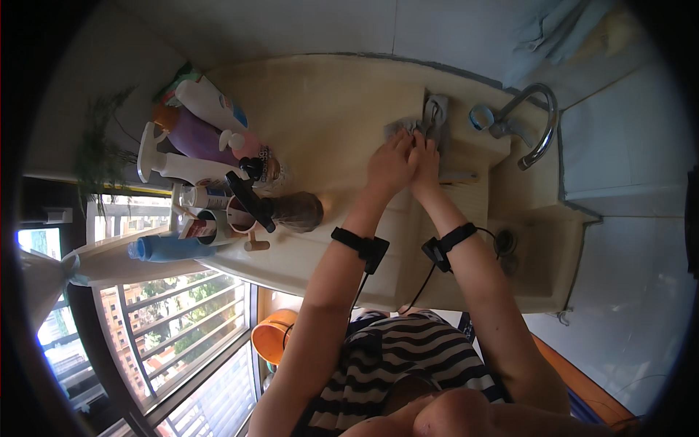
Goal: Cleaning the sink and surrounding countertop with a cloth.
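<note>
A crumpled grey cloth [435, 115] lies at the far end of the ribbed washboard in a cream laundry sink [342, 102]. Bunched fabric sits under the fingers of my left hand [390, 162], which press down on it close together. Right against it, my right hand [425, 162] also has its fingers closed on the cloth. The two hands touch along their inner sides, and the fingertips are partly lost in the folds. Each forearm wears a black strap with a small device and a cable.
Several bottles, among them a purple bottle [193, 135], a white pump bottle [182, 166] and a brown spray bottle [297, 211], crowd the left ledge. A chrome faucet [546, 131] curves over the right side, above the deep basin [542, 280]. An orange bucket [274, 336] stands below left.
</note>
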The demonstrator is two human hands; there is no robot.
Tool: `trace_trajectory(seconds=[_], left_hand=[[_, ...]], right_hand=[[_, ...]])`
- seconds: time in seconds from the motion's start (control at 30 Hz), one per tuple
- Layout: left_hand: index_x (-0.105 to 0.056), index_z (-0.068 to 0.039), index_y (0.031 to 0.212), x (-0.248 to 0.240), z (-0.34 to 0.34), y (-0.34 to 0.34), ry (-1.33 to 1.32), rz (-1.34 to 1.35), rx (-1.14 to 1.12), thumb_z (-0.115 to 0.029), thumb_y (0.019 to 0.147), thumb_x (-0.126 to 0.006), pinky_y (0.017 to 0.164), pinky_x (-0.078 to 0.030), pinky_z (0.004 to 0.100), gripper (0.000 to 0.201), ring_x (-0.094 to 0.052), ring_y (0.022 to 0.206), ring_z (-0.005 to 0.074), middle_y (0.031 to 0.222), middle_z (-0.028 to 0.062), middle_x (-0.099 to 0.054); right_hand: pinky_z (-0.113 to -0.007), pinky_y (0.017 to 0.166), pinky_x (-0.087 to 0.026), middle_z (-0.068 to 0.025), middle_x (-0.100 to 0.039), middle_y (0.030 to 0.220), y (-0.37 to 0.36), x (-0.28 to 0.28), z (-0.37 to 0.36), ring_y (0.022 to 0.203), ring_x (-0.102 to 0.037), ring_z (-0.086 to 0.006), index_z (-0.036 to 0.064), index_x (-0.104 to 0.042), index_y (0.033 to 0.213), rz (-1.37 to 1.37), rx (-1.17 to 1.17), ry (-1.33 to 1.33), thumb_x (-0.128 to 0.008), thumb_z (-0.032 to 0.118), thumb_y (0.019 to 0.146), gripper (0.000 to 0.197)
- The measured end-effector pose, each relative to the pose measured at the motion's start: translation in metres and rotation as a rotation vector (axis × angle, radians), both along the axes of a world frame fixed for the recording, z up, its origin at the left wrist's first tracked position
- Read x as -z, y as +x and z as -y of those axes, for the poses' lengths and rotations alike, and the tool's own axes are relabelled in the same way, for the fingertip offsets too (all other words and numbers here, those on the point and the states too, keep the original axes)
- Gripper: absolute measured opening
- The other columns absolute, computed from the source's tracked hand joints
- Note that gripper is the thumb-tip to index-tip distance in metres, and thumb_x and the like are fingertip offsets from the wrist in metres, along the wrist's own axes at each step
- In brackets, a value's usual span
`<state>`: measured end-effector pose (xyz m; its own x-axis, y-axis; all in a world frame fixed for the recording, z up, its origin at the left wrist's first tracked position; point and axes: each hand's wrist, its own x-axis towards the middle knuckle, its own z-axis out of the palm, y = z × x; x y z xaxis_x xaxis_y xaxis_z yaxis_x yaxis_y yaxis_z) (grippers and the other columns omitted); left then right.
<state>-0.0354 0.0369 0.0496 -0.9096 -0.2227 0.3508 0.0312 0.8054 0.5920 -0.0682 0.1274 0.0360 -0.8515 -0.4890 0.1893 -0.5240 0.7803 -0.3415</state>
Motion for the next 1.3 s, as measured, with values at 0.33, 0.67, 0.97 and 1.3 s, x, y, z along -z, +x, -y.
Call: trace_trajectory(seconds=[0.33, 0.67, 0.97, 1.3], left_hand=[[-0.052, -0.008, 0.112, 0.008, 0.001, -0.104, -0.130, -0.097, 0.015, -0.035, 0.087, -0.040, 0.078, -0.048, 0.0421, 0.039, -0.057, 0.091, 0.0381, 0.115, 0.0194, -0.054], [-0.049, -0.008, 0.113, 0.012, 0.001, -0.044, -0.390, 0.047, 0.064, -0.038, 0.085, -0.043, 0.062, -0.051, 0.0415, 0.042, -0.061, 0.078, 0.0351, 0.113, 0.0151, -0.056], [-0.040, 0.007, 0.125, -0.009, -0.014, 0.119, -0.194, 0.010, 0.126, -0.024, 0.082, -0.052, 0.063, -0.051, 0.0344, 0.055, -0.063, 0.076, 0.0281, 0.114, 0.0180, -0.056], [-0.040, 0.005, 0.125, 0.028, 0.036, -0.037, -0.277, -0.055, -0.112, -0.024, 0.081, -0.049, 0.063, -0.052, 0.0382, 0.053, -0.063, 0.080, 0.0320, 0.113, 0.0224, -0.055]], right_hand=[[-0.051, 0.091, -0.035, -0.0178, -0.037, 0.129, -0.110, 0.029, 0.013, 0.116, -0.033, -0.0434, 0.0076, -0.033, 0.129, -0.038, 0.026, -0.166, -0.060, 0.028, 0.078, 0.062], [-0.047, 0.088, -0.037, -0.0116, -0.040, 0.123, -0.050, 0.027, -0.003, 0.103, -0.040, -0.0395, 0.0093, -0.046, 0.117, -0.077, -0.078, 0.043, -0.061, 0.030, 0.073, 0.051], [-0.054, 0.088, -0.033, -0.0090, -0.034, 0.133, 0.095, 0.026, -0.040, 0.112, -0.035, -0.0382, 0.0205, -0.043, 0.128, -0.099, -0.142, -0.022, -0.050, 0.030, 0.082, 0.047], [-0.050, 0.086, -0.031, -0.0110, -0.034, 0.133, -0.044, 0.003, 0.034, 0.113, -0.036, -0.0370, 0.0197, -0.039, 0.130, -0.133, -0.130, 0.067, -0.051, 0.032, 0.079, 0.054]])
